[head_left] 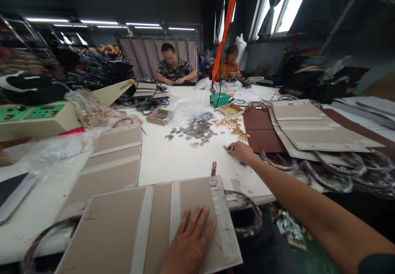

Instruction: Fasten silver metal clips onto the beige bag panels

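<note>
My left hand [191,239] lies flat, fingers apart, on a beige panel [123,220] with pale strips at the table's near edge. A brown strap end [214,168] sticks out past the panel's far edge. Out to the right, my right hand [240,151] is closed, its fingertips pinching a small metal plate [227,148] just above the white table. Beyond it are gold-coloured metal pieces [236,126] and, to their left, a scattered pile of small grey metal plates [197,132]. A plastic-wrapped handle [254,216] curves out from the panel's right side.
Stacked beige panels [308,126] and wrapped handles [336,171] lie at the right, with another panel [114,154] at the left. Small boxes [159,117] and a green device [219,99] stand farther back. Two people sit across the table [173,154]; another is at far left.
</note>
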`<act>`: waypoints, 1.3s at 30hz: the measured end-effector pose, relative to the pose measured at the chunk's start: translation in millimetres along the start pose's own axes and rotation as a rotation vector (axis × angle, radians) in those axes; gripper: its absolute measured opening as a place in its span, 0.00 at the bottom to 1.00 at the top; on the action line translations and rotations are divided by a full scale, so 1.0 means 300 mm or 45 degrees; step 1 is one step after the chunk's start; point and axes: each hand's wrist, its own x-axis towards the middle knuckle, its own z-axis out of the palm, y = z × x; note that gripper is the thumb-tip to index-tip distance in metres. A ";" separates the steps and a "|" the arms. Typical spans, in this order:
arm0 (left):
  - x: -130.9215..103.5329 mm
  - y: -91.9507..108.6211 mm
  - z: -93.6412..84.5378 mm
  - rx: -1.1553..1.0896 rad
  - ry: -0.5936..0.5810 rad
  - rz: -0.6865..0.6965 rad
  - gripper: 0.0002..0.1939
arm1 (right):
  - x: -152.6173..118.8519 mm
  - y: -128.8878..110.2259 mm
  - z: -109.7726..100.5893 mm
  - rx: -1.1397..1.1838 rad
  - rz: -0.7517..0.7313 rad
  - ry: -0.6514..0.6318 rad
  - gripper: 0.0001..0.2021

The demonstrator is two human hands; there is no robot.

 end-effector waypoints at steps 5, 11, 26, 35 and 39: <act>-0.004 0.004 0.015 -0.007 0.078 0.010 0.46 | 0.043 -0.005 -0.003 0.106 -0.052 -0.039 0.11; -0.011 0.006 0.017 -0.031 0.092 0.033 0.52 | 0.029 -0.042 -0.045 0.359 -0.065 -0.165 0.10; 0.005 -0.008 -0.119 -0.250 -0.075 0.028 0.50 | -0.071 -0.097 -0.127 0.040 -0.323 -0.165 0.11; 0.082 -0.060 -0.288 -0.817 0.228 -0.139 0.24 | -0.064 -0.052 -0.023 -0.089 -0.361 -0.159 0.18; 0.197 -0.139 -0.298 -1.312 0.612 -0.430 0.15 | -0.062 -0.064 0.003 -0.018 -0.371 -0.163 0.16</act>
